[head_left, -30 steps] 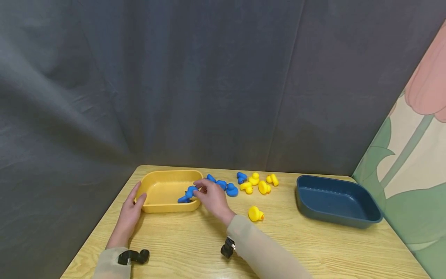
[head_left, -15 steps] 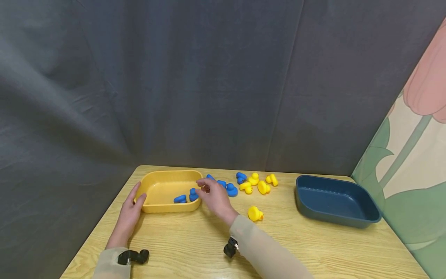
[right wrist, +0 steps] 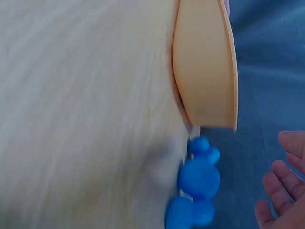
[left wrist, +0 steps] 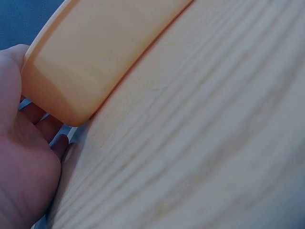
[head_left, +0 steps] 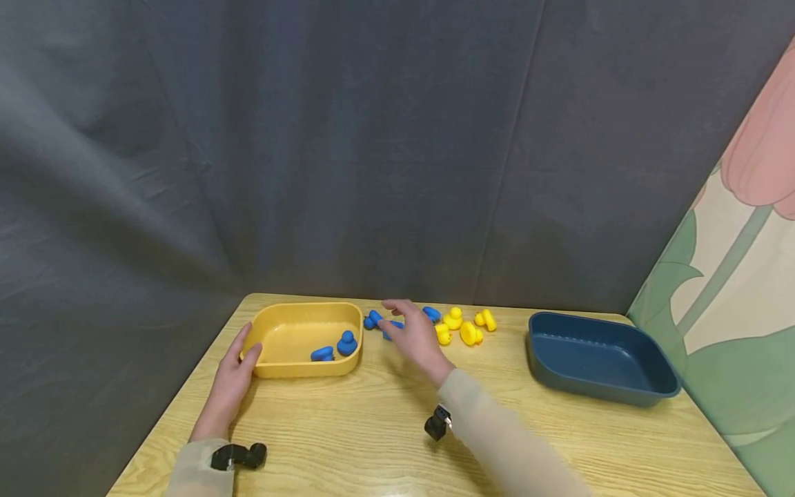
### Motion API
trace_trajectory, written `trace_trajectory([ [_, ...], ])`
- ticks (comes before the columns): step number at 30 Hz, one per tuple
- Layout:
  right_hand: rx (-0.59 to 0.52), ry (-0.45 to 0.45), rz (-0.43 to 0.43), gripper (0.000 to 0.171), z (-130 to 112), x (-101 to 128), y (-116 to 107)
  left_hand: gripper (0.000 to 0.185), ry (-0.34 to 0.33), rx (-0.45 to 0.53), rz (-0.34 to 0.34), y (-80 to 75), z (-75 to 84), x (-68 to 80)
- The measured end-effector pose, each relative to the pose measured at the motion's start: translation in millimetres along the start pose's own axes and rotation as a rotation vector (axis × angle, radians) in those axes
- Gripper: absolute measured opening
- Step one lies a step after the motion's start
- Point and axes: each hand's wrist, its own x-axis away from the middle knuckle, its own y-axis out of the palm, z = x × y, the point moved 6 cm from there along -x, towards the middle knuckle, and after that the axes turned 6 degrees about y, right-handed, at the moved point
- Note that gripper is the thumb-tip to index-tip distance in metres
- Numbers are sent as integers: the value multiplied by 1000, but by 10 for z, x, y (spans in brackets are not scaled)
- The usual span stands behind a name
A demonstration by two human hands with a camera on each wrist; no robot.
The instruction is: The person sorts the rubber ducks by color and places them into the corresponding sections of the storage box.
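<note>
- In the head view, the right hand (head_left: 415,337) hovered above the table (head_left: 373,428) with its fingers spread and relaxed, grasping nothing. The blue ducks on the table (head_left: 375,319) lay just beneath and beside its fingertips, between the hand and the yellow tray (head_left: 273,369); whether a finger touched one could not be told.
- In the same view, the left hand (head_left: 234,378) rested against the near left corner of the yellow tray, fingers straight along its wall. Two blue ducks in the tray (head_left: 346,343) sat toward its right end.
- Just right of the right hand, partly hidden by it, lay a group of yellow ducks (head_left: 462,324). The dark blue tray (head_left: 599,359) stood well apart, at the right end of the table.
- In the left wrist view, the left hand (left wrist: 24,157) lay open against the rounded corner of the yellow tray (left wrist: 90,57), palm and fingers touching its wall, the table (left wrist: 205,152) beneath.
- In the right wrist view, the right hand (right wrist: 286,191) showed only loose, uncurled fingertips at the frame's edge, holding nothing. The blue ducks on the table (right wrist: 199,179) lay near them, just beside the end of the yellow tray (right wrist: 205,67). The view was blurred.
</note>
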Motion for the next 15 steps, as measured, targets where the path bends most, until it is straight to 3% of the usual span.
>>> trace_trajectory([
  [8, 92, 24, 45, 48, 188, -128, -345, 75, 1, -2, 5, -7, 13, 9],
  [15, 144, 96, 27, 53, 393, -228, -530, 75, 6, -2, 8, -9, 23, 19],
])
